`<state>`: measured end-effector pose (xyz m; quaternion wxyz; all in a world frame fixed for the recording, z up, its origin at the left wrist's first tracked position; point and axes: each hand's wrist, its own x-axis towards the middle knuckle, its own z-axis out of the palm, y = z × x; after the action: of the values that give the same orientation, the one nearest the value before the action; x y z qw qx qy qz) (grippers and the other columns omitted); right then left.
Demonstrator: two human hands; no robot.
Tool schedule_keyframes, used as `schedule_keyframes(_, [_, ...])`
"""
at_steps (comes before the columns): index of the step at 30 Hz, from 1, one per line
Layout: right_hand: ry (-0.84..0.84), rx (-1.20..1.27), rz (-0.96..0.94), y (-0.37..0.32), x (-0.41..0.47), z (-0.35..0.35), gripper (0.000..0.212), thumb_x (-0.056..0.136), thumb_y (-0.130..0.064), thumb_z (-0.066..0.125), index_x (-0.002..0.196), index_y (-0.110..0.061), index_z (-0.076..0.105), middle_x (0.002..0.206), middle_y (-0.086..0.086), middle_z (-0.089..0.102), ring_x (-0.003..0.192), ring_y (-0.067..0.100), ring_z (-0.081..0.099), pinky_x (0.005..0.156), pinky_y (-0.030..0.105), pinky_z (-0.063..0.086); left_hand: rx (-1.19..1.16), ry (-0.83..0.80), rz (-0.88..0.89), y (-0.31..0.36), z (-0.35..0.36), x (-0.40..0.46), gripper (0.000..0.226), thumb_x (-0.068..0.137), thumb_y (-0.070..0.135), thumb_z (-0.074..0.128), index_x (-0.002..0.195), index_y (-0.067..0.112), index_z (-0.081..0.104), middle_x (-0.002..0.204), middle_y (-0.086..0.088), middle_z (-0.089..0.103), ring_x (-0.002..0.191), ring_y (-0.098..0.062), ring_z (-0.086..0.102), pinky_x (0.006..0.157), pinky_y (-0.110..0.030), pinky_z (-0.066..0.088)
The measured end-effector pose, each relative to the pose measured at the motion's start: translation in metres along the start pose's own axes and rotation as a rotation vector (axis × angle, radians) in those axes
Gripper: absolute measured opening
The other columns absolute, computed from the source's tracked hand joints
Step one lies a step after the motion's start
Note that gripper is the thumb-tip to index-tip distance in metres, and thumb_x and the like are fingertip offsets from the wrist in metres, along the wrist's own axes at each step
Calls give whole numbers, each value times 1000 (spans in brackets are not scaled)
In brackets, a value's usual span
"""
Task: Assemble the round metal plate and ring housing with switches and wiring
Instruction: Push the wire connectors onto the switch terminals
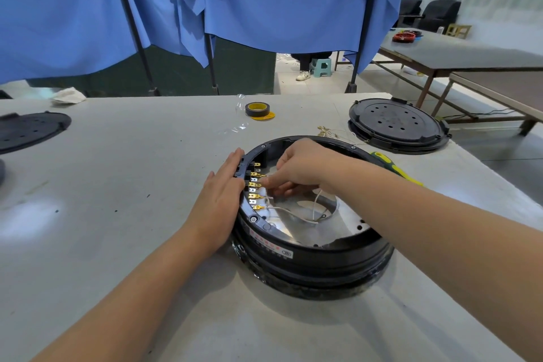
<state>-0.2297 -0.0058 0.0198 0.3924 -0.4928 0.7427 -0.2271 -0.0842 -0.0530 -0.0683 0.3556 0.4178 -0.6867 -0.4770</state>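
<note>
Two bare forearms reach in from the near edge of a pale grey desk [123,214] toward a black ring housing [311,261] that sits on the desk right of centre, nearer the near edge than the far one. Inside the housing lies a round metal plate [338,223] with a large opening in its middle. Along the housing's inner left wall runs a row of switches with gold and silver terminals [253,188]. Thin white wires [282,210] run from the lower terminals across the plate.

The left hand [219,200] lies with straight fingers pressed against the outside of the housing's left wall, its grip open and holding nothing. The right hand [302,169] reaches over the housing from the right, its fingers curled toward the terminals; the grip looks pinched at a terminal or wire end there, but exactly what it holds cannot be told.

Just beyond the housing on the right lies a screwdriver with a green and yellow handle [390,164], partly behind the right forearm. Farther toward the far right corner rests a black round cover [396,125], with a small bunch of loose wires [335,134] beside it. Near the far edge's middle lies a roll of tape [258,110]. At the left edge lies another black disc [29,131], and a white rag [69,95] sits by the far left corner. Blue curtains [264,3] hang behind the desk.
</note>
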Motion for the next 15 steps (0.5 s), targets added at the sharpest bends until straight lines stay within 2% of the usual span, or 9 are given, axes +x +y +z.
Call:
schedule_keyframes(2, [90,-176,-113,2,-6,-12,22,78,-22,78,73,-12,59,73,4,70,66,13,66,61,24,55,26,7,24,2,-1,-1,71,75,29,30,146,37,35,138,19,40,135,-13,41,117,-44,26])
schedule_keyframes(3, [149,-254,-183,5,-9,-20,19,79,-23,77,73,-15,61,70,-1,68,61,11,62,52,20,49,43,6,38,3,-1,-2,70,76,29,31,146,37,35,138,21,40,135,-10,39,117,-43,25])
schedule_keyframes(4, [199,-328,-247,10,-13,-28,14,80,-21,75,73,-19,63,73,-4,66,63,10,61,50,19,45,52,9,47,3,-1,-2,70,76,29,31,145,36,36,139,21,40,135,-9,39,117,-42,25])
schedule_keyframes(5, [227,-381,-290,16,-17,-37,11,82,-19,72,75,-21,64,78,-5,66,68,11,62,52,20,47,52,14,53,4,-2,-3,69,77,29,32,145,36,37,141,19,41,135,-9,39,117,-42,26])
schedule_keyframes(7, [214,-470,-323,30,-23,-54,13,85,-11,65,86,-24,67,91,-5,68,81,11,64,66,21,53,39,32,70,6,-3,-5,66,77,28,33,142,35,41,142,15,46,133,-8,41,114,-39,30])
schedule_keyframes(9, [160,-565,-302,45,-26,-63,23,88,-8,60,96,-28,69,102,-7,68,90,7,61,73,17,48,24,54,105,10,-3,-8,62,76,27,35,136,33,48,137,13,51,128,-9,45,109,-36,37])
schedule_keyframes(13, [137,-721,-313,59,-21,-60,23,88,-20,65,103,-38,68,115,-8,60,107,13,52,88,26,44,68,66,195,17,-4,-13,51,77,21,35,119,34,59,130,14,55,124,-4,46,107,-35,38])
schedule_keyframes(15, [156,-783,-333,60,-18,-56,16,86,-29,67,97,-41,66,115,-6,57,112,17,46,95,33,42,94,64,230,19,-3,-16,47,77,19,33,110,37,62,132,15,52,126,1,42,109,-30,33])
